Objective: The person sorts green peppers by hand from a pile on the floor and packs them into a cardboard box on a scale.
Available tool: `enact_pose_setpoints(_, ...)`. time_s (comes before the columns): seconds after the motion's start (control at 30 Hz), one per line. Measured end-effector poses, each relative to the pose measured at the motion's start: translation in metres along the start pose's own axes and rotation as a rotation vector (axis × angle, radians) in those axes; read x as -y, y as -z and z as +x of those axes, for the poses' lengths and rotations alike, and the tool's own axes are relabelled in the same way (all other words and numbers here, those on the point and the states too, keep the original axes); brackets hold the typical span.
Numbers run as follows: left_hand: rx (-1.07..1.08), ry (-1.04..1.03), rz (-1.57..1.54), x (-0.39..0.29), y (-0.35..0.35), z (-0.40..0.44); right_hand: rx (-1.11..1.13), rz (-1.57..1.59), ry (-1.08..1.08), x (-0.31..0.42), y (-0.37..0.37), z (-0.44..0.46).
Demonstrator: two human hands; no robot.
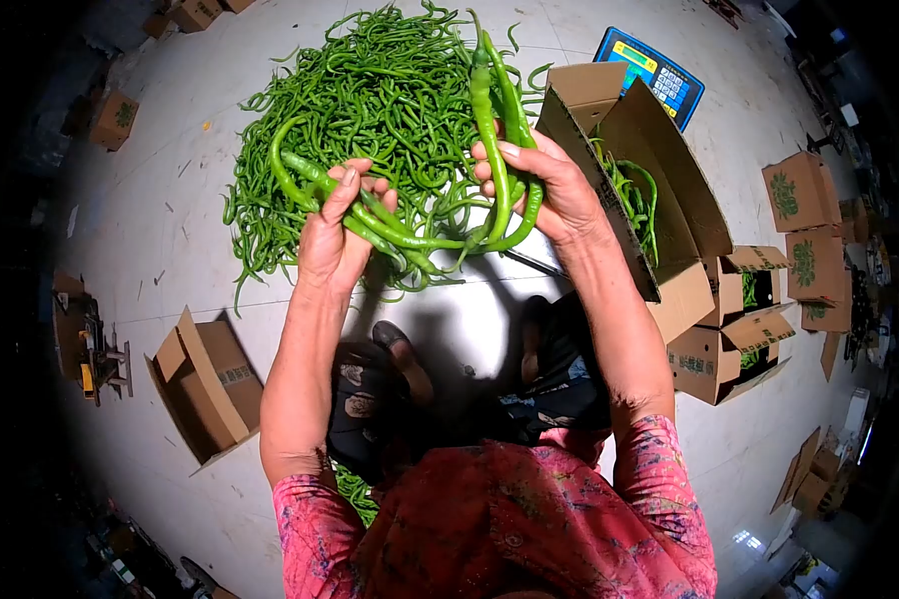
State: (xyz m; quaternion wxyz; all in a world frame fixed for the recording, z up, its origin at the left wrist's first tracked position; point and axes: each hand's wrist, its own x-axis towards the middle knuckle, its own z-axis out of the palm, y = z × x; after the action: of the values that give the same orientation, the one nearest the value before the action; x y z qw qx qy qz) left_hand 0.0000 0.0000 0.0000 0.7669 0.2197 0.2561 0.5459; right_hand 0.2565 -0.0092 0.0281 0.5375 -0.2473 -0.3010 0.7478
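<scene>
My left hand [342, 225] is closed around a few long green chili peppers [295, 170], their ends sticking out to the left and below. My right hand [549, 185] grips more long green chili peppers [484, 105], which stand up past the fingers and curve down below them. The lower ends of both bunches meet between the two hands. Behind them a large heap of green chili peppers [370, 90] is spread on the floor. Close to my right hand stands an open cardboard box [684, 190] with green peppers inside.
A blue scale display [651, 75] stands behind the box. More open boxes [699, 364] with peppers are at the right, and stacked cartons [804, 200] stand farther off. An open carton [205, 384] lies at the left. My shoes [400, 354] are below my hands.
</scene>
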Motion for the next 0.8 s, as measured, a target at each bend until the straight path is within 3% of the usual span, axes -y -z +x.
enact_pose_setpoints(0.2, 0.039, -0.054, 0.102, -0.007, 0.000, 0.000, -0.048, -0.103, 0.000, 0.002, -0.003, -0.004)
enact_pose_setpoints(0.43, 0.058, -0.016, -0.041, -0.008, -0.005, -0.001, -0.035, -0.414, -0.196, -0.007, -0.007, -0.005)
enact_pose_setpoints(0.57, 0.056, -0.028, -0.018, -0.007, -0.008, -0.001, -0.039, -0.443, -0.280, -0.024, -0.010, -0.001)
enact_pose_setpoints(0.8, 0.011, -0.050, -0.093, 0.000, -0.001, 0.003, 0.002, -0.585, -0.087, -0.052, -0.018, 0.003)
